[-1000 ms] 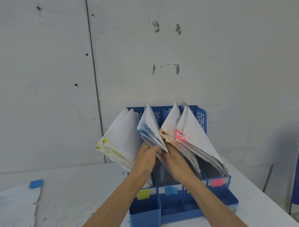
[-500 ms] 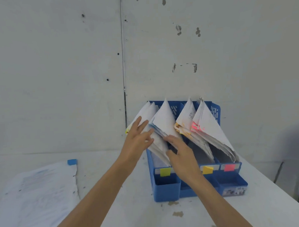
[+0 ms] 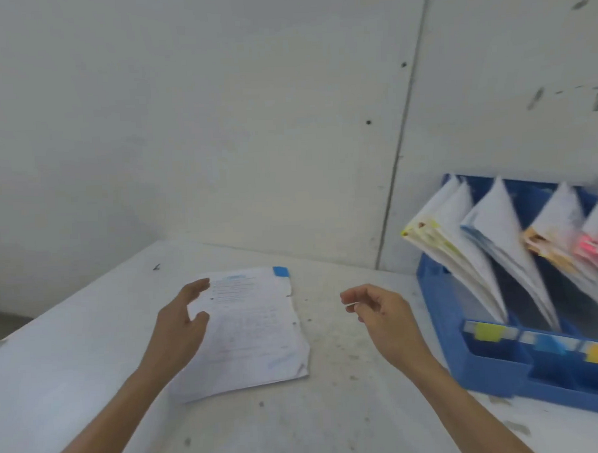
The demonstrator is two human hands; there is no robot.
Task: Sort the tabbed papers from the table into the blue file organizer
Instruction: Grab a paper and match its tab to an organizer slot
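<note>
A small stack of white papers point(image 3: 250, 331) with a blue tab point(image 3: 280, 271) at its far right corner lies flat on the white table point(image 3: 91, 372). My left hand point(image 3: 181, 320) hovers over the stack's left edge, fingers loosely spread, holding nothing. My right hand point(image 3: 376, 312) hangs to the right of the stack with relaxed, slightly curled fingers, empty. The blue file organizer point(image 3: 475, 362) stands at the right against the wall, its slots holding leaning paper bundles with yellow, blue, orange and pink tabs. Matching colour labels sit on its front.
A grey wall point(image 3: 252, 125) with a vertical seam rises directly behind the table. The table's left edge runs diagonally at the far left, with floor beyond it. Small dark specks dot the table surface.
Both hands left the bundles in the organizer and swung left over the table. The view turned left, so the blue-tabbed stack now sits in the middle and the organizer at the right.
</note>
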